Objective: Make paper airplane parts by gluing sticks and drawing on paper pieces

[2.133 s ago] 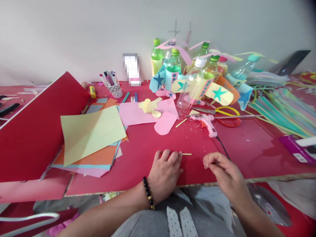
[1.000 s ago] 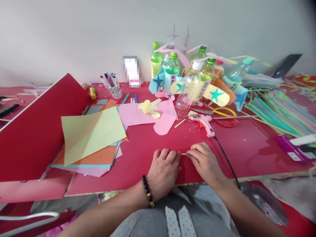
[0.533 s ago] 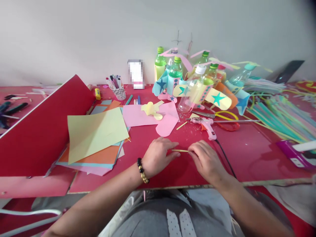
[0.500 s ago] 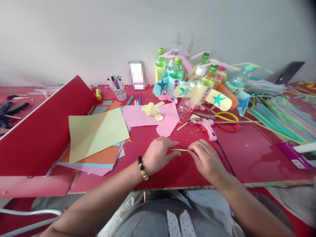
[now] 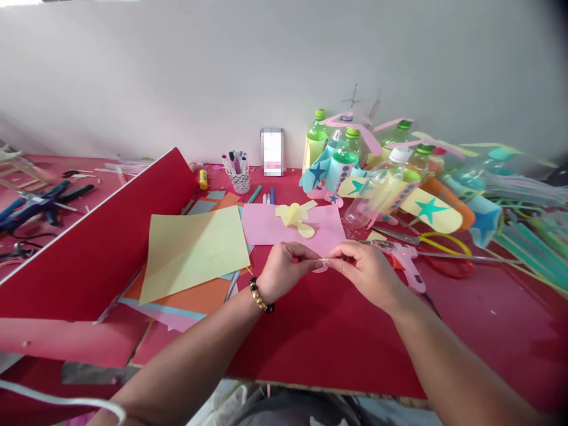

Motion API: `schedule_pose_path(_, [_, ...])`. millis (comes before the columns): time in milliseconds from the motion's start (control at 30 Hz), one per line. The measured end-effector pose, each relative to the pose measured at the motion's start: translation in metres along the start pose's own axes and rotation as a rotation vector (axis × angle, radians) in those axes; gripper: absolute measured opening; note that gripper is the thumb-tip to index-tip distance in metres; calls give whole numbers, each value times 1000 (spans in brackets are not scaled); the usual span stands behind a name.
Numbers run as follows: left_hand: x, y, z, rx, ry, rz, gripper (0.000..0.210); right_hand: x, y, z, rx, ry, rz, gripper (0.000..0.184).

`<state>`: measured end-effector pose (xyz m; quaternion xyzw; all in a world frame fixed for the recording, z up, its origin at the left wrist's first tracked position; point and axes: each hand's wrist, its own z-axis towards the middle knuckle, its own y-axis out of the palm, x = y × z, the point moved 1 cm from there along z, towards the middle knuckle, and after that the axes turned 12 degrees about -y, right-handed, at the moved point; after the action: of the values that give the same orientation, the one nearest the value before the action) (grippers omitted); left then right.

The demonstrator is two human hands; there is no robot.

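A thin pale-yellow stick runs between my hands, its ends covered by my fingertips; whether it is wood or rolled paper I cannot tell. My left hand, below a black and gold bead bracelet, pinches one end. The other end is pinched by my right hand, and the fingertips nearly meet. Behind them lies a sheet of pink paper with a yellow paper cut-out on top. Close to my right hand rest a pink glue gun and scissors.
Plastic bottles with paper wings crowd the back right. A yellow sheet tops stacked coloured paper at left, beside a slanting red board. A pen cup and a phone stand along the wall. Pliers lie far left.
My hands have come closer together, so less of the stick shows between them. They sit nearer the pink paper. The whole view has shifted, with the table things appearing further right and lower.
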<state>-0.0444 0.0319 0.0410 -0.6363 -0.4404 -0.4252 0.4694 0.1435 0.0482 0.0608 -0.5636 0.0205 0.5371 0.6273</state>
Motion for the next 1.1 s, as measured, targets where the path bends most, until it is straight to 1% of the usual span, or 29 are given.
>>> schedule_pose_path(167, [-10,-1,2,-60,-101,-187,17,7,16,0,62,94,117,19])
schedule_pose_path(267, [-13,1,1,-48,-111,-223,17,7,20,-3,96,117,154,17])
schedule_pose_path(533, [-16,2,2,-2,-41,-105,13,15,21,-7,91,192,257,15])
schedule_pose_path(733, [-15,-2,3,142,-40,-39,12,24,16,-11,141,196,214,13])
schedule_pose_path(800, [-16,-1,4,150,-29,-18,14,25,15,-12,140,185,200,13])
schedule_pose_path(900, [-18,0,5,123,11,-7,26,25,13,-13,138,164,168,12])
schedule_pose_path(1000, [-19,1,6,66,19,2,37,25,12,-13,141,142,130,11])
schedule_pose_path(1100, [-20,1,6,-32,-15,-6,34,23,12,-13,135,121,131,11])
